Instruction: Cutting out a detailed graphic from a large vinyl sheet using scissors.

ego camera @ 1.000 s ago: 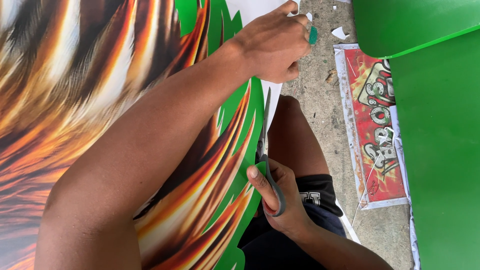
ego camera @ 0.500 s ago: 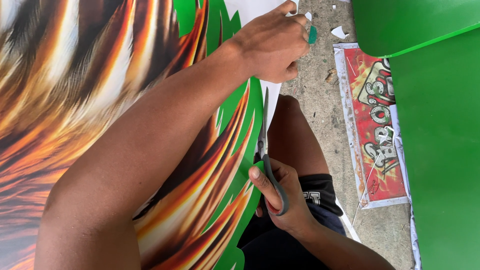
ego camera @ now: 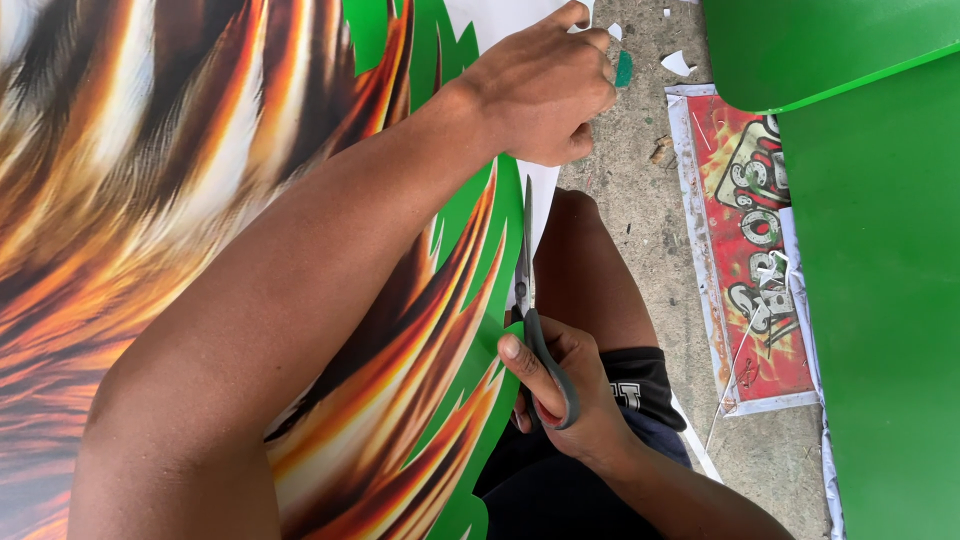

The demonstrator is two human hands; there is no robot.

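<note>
Carefully, our right hand (ego camera: 560, 385) grips grey-handled steel scissors (ego camera: 535, 310) beyond its thumb; our left hand (ego camera: 540, 85) pinches the large orange-and-green printed sheet (ego camera: 200, 150) (white margin). A slack pinch could skew the cut.

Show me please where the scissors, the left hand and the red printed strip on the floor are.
scissors (ego camera: 548, 372): head view, on the grey handle.
left hand (ego camera: 540, 90): head view, on its back.
red printed strip (ego camera: 752, 250): head view, on its middle.
</note>
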